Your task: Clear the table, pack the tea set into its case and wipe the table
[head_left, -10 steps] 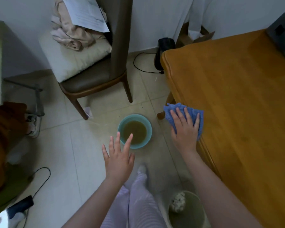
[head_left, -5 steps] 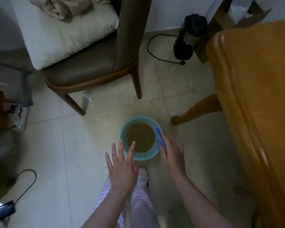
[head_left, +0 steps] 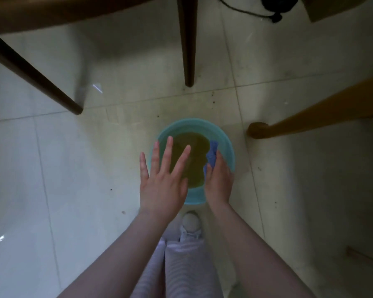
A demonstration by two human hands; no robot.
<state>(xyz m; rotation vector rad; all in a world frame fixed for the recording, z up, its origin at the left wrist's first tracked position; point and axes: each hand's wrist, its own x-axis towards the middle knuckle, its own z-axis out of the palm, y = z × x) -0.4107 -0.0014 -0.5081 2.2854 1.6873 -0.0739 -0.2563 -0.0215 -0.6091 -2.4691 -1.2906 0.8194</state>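
A teal basin (head_left: pixel 226 145) of brownish water stands on the tiled floor in front of my feet. My right hand (head_left: pixel 219 181) grips a blue cloth (head_left: pixel 212 157) and holds it over the basin's right side, at the water's edge. My left hand (head_left: pixel 163 179) hovers flat over the basin's left rim, fingers spread and straight, holding nothing. The table top is out of view; only one leg (head_left: pixel 310 117) of the orange wooden table shows at the right.
Two dark chair legs (head_left: pixel 186 39) stand on the floor beyond the basin, one in the middle and one at the left. A black cable and plug (head_left: pixel 274 17) lie at the top right. My shoe (head_left: pixel 191 226) is just behind the basin.
My right hand took the blue cloth off the table edge and brought it down to the basin. My head dropped lower, so the basin fills more of the view. The left hand stayed spread.
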